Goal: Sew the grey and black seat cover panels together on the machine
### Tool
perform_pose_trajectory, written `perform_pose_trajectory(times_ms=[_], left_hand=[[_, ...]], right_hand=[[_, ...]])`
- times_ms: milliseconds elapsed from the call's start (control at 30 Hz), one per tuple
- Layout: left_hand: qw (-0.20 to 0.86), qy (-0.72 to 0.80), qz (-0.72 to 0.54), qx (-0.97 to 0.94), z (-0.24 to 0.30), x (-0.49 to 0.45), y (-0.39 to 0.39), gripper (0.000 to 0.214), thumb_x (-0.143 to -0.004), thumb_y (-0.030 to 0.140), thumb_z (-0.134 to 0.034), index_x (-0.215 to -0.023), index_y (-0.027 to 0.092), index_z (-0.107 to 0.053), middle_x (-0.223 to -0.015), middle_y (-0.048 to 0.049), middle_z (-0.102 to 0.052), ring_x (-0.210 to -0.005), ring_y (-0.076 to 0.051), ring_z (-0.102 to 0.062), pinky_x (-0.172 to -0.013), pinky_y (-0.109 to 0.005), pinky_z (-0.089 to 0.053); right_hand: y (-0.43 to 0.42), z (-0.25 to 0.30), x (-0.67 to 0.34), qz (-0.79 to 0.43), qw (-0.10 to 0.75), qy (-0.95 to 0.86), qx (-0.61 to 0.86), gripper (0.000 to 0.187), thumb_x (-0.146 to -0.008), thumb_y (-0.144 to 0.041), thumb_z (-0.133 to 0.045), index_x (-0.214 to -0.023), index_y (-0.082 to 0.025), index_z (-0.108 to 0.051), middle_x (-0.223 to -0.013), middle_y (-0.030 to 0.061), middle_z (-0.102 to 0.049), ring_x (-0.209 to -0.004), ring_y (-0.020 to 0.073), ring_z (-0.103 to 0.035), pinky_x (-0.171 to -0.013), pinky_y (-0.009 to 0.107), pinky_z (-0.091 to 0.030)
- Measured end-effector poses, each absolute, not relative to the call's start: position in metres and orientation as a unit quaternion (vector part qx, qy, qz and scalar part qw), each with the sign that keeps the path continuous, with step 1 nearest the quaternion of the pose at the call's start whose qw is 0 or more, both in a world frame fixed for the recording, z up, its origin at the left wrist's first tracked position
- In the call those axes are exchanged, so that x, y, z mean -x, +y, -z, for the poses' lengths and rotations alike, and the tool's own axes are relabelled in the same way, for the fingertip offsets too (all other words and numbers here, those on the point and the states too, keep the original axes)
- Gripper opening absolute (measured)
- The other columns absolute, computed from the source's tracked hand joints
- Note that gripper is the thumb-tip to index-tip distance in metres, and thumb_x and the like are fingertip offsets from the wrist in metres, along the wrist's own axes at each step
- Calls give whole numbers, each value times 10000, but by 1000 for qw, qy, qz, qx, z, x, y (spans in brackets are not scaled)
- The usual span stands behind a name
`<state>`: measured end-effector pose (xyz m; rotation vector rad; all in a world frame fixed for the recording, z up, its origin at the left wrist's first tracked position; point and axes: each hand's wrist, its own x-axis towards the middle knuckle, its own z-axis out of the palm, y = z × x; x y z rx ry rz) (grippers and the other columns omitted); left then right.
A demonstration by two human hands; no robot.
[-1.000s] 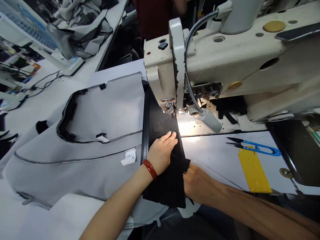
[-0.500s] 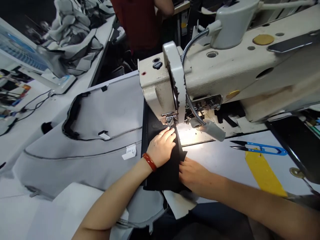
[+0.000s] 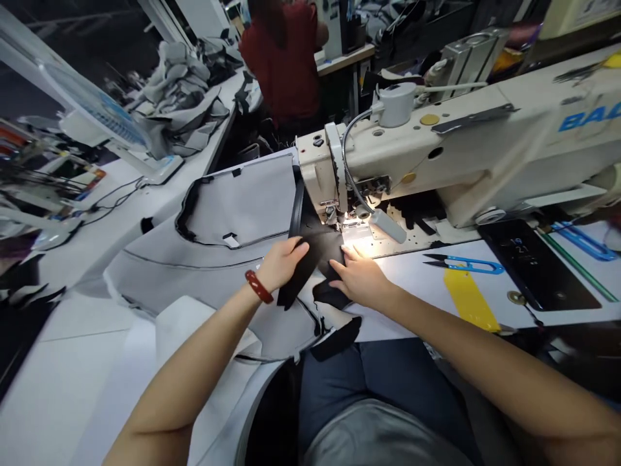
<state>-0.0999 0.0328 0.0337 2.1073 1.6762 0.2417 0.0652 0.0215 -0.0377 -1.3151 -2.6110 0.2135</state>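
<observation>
A piece of black fabric (image 3: 323, 247) lies at the sewing machine's (image 3: 320, 175) needle area, its near part lifted and bent. My left hand (image 3: 275, 265), with a red bangle on the wrist, grips the left side of this fabric, thumb on top and the other fingers hidden beneath. On the right, my right hand (image 3: 365, 279) holds the fabric's edge between thumb and fingers, close to the lit needle plate (image 3: 356, 236). Under and left of the black fabric spreads a large grey fabric panel (image 3: 204, 288) with dark seams. The presser foot is partly hidden behind the machine head.
Right of my hands lie blue thread snips (image 3: 470, 265), a yellow tag (image 3: 468, 301) and a black phone (image 3: 538, 262). A small lamp (image 3: 388, 225) hangs beside the needle. A fan (image 3: 97, 107) stands far left. Beyond the machine is a person in red (image 3: 286, 61).
My left hand has moved from lying flat near the needle to gripping the fabric's left side. My right hand has come up to its edge. The fabric is now bent, and the view has pulled back.
</observation>
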Motion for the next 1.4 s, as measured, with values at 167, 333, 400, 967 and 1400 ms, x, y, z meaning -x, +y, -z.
perform_pose_trajectory(times_ms=[167, 333, 400, 967, 1400], left_hand=[[178, 540, -40, -822, -32, 74, 24, 237, -876, 200, -386, -858, 162, -619, -816, -53, -683, -763, -174, -631, -693, -264, -488], [218, 440, 19, -871, 18, 84, -11, 572, -638, -16, -438, -1192, 97, -520, -1336, -143, -478, -1270, -220, -419, -1037, -372, -389], [219, 422, -4, -880, 30, 93, -21, 732, -552, -33, -431, -1276, 77, -443, -1417, -152, -365, -1345, -227, -289, -1096, -398, -317], [42, 383, -128, -914, 43, 87, -14, 435, -720, 5, -383, -1108, 71, -566, -1198, -99, -603, -1130, -215, -533, -884, -349, -473], [-32, 312, -162, -936, 46, 91, 33, 291, -866, 59, -347, -992, 103, -606, -1045, -66, -675, -953, -174, -610, -692, -280, -466]], right_hand=[[-30, 19, -11, -159, 95, -917, 353, 169, -828, -142, -507, -905, -114, -655, -975, 120, -677, -941, 226, -613, -782, 308, -492], [-90, 33, -21, -217, 179, -934, 221, 293, -766, -180, -554, -1053, -140, -595, -1083, 79, -649, -974, 196, -593, -827, 303, -498], [-90, 42, -45, -156, 239, -934, 215, 303, -787, -172, -530, -1082, -135, -589, -1106, 88, -646, -1003, 221, -581, -930, 393, -448], [-49, 70, -75, 127, 326, -885, 307, 280, -823, 0, -398, -849, -17, -676, -760, 142, -694, -690, 197, -637, -687, 309, -544], [-20, 72, -80, 81, 311, -887, 331, 290, -836, 7, -410, -934, -32, -680, -936, 119, -707, -886, 222, -653, -838, 328, -547]])
